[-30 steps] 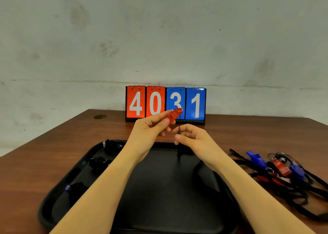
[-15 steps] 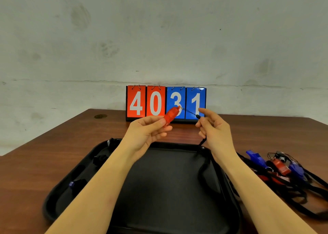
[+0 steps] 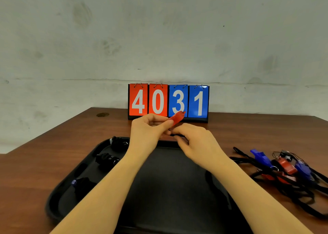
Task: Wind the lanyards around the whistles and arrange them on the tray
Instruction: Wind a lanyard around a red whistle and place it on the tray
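Note:
My left hand [image 3: 147, 129] pinches a red whistle [image 3: 177, 118] above the far edge of the black tray [image 3: 58, 196]. Just below and right of the whistle, my right hand [image 3: 195, 141] grips its black lanyard [image 3: 177, 135]; a strand of that lanyard trails down over the tray's right side [image 3: 215, 186]. Three whistles wound in black lanyards lie along the tray's left side: one at the far corner [image 3: 119, 143], one in the middle [image 3: 106, 160], one nearer me showing a blue tip [image 3: 83, 185].
A tangle of blue and red whistles with loose black lanyards [image 3: 287, 170] lies on the brown table right of the tray. A flip scoreboard reading 4031 [image 3: 168, 101] stands at the table's far edge against the wall.
My right hand has come back down and left with the lanyard, from out at the whistle's right to just beneath it. My left hand still holds the whistle in place.

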